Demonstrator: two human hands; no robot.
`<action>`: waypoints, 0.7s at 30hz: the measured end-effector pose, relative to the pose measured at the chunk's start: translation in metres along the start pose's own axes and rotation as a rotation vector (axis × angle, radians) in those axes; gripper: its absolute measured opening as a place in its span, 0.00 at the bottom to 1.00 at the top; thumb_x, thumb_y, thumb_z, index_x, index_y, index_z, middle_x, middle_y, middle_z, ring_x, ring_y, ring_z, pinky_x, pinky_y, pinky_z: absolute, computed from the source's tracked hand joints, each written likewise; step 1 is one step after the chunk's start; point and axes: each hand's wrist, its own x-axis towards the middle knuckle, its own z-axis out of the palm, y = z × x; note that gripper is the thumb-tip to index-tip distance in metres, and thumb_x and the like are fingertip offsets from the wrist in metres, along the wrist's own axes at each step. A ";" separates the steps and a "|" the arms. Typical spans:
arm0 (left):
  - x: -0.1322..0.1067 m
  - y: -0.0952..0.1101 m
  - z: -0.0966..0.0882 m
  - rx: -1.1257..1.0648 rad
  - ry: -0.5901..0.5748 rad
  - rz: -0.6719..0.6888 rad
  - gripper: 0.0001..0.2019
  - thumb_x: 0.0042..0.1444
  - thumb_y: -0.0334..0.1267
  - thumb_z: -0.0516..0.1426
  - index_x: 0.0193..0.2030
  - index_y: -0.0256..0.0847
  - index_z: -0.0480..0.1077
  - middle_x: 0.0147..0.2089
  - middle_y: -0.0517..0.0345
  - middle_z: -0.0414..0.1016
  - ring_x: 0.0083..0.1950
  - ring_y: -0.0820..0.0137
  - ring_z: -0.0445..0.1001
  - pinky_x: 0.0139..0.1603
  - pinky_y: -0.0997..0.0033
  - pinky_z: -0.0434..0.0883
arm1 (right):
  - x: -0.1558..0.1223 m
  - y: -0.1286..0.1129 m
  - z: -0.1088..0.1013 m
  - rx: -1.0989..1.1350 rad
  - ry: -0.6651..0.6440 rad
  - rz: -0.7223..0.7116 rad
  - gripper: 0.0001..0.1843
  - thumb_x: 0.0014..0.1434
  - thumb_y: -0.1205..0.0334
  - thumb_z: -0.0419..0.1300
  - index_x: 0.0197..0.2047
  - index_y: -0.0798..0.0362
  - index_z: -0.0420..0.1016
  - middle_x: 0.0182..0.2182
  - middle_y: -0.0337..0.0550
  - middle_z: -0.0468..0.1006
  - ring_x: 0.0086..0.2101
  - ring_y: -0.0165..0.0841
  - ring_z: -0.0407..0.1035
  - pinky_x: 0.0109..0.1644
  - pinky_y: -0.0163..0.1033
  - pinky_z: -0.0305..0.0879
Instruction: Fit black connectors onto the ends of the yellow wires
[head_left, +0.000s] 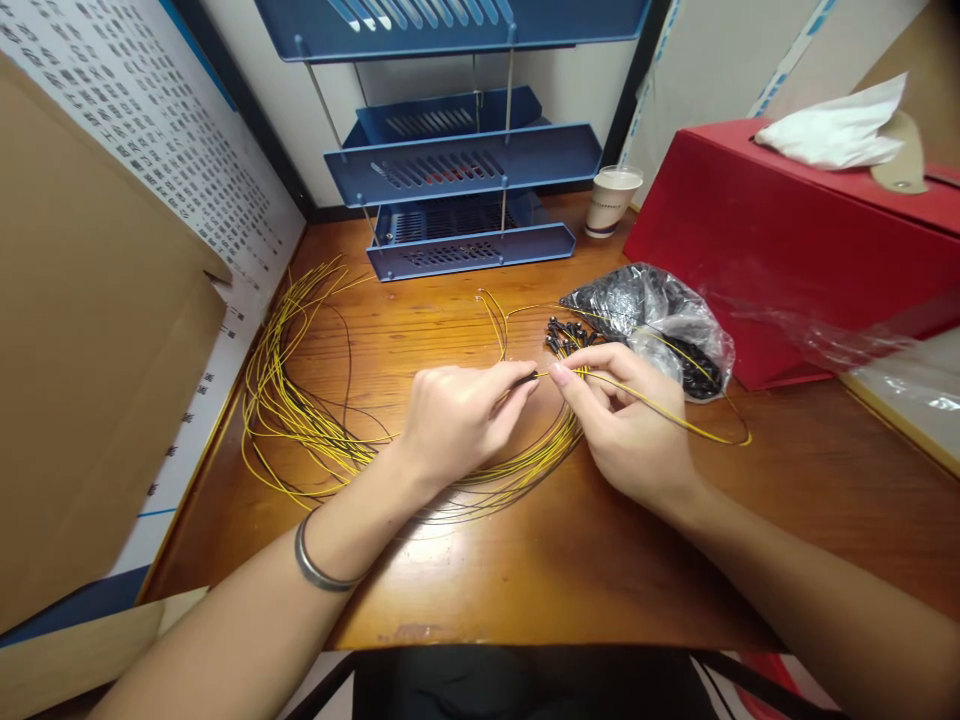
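Note:
Over the middle of the desk, my left hand (461, 412) pinches a small black piece (530, 378) between thumb and forefinger; most of it is hidden by the fingers. A thin yellow wire (652, 402) runs from it into my right hand (634, 420), whose thumb and forefinger are closed on it. That wire loops out past the right hand. Beneath both hands lies a bundle of yellow and black wires (300, 420), coiled at the left and curving to the right. Behind my right hand sits a cluster of small black connectors (564, 335) on wire ends.
A clear plastic bag of black parts (637, 300) lies behind the right hand. A red tissue box (787, 240) stands at the right, a paper cup (611, 200) at the back. Blue tiered trays (465, 255) rise at the rear. Cardboard (97, 350) borders the left side.

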 end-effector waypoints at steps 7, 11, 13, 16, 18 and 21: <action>0.000 -0.001 0.001 -0.008 -0.002 -0.003 0.07 0.64 0.36 0.59 0.43 0.39 0.79 0.28 0.61 0.82 0.20 0.77 0.73 0.23 0.76 0.63 | 0.002 0.001 0.000 -0.041 -0.024 -0.032 0.06 0.61 0.65 0.64 0.32 0.54 0.75 0.15 0.27 0.55 0.17 0.23 0.49 0.23 0.34 0.47; 0.000 -0.001 0.001 -0.016 -0.001 -0.020 0.07 0.63 0.37 0.60 0.43 0.38 0.79 0.29 0.61 0.83 0.20 0.76 0.73 0.23 0.76 0.63 | 0.001 0.000 0.000 0.033 0.063 0.006 0.06 0.62 0.64 0.63 0.33 0.54 0.73 0.15 0.27 0.55 0.17 0.23 0.49 0.23 0.34 0.45; 0.000 0.000 0.001 -0.014 0.001 -0.014 0.07 0.63 0.37 0.60 0.43 0.38 0.79 0.30 0.61 0.83 0.20 0.76 0.73 0.23 0.75 0.63 | 0.000 0.001 0.000 0.085 0.049 0.046 0.05 0.63 0.63 0.63 0.35 0.54 0.73 0.15 0.27 0.55 0.17 0.23 0.48 0.22 0.34 0.44; 0.001 0.000 0.000 -0.011 -0.003 0.005 0.07 0.63 0.36 0.60 0.43 0.38 0.79 0.30 0.61 0.83 0.19 0.77 0.72 0.23 0.75 0.63 | -0.002 0.002 0.001 0.113 -0.043 0.095 0.05 0.63 0.61 0.63 0.40 0.54 0.75 0.15 0.26 0.53 0.17 0.23 0.47 0.22 0.34 0.44; 0.001 0.000 0.000 -0.009 -0.002 0.013 0.07 0.64 0.36 0.59 0.43 0.38 0.79 0.30 0.61 0.83 0.19 0.77 0.72 0.23 0.75 0.63 | -0.002 0.003 0.002 0.099 -0.092 0.095 0.05 0.63 0.62 0.62 0.42 0.54 0.76 0.15 0.25 0.52 0.17 0.24 0.46 0.22 0.34 0.44; 0.000 0.000 0.001 -0.016 0.000 -0.002 0.07 0.64 0.37 0.59 0.44 0.38 0.78 0.30 0.61 0.83 0.20 0.77 0.73 0.23 0.75 0.63 | -0.002 0.003 0.003 0.043 -0.073 0.037 0.04 0.63 0.64 0.62 0.39 0.54 0.77 0.15 0.26 0.52 0.17 0.23 0.46 0.23 0.34 0.45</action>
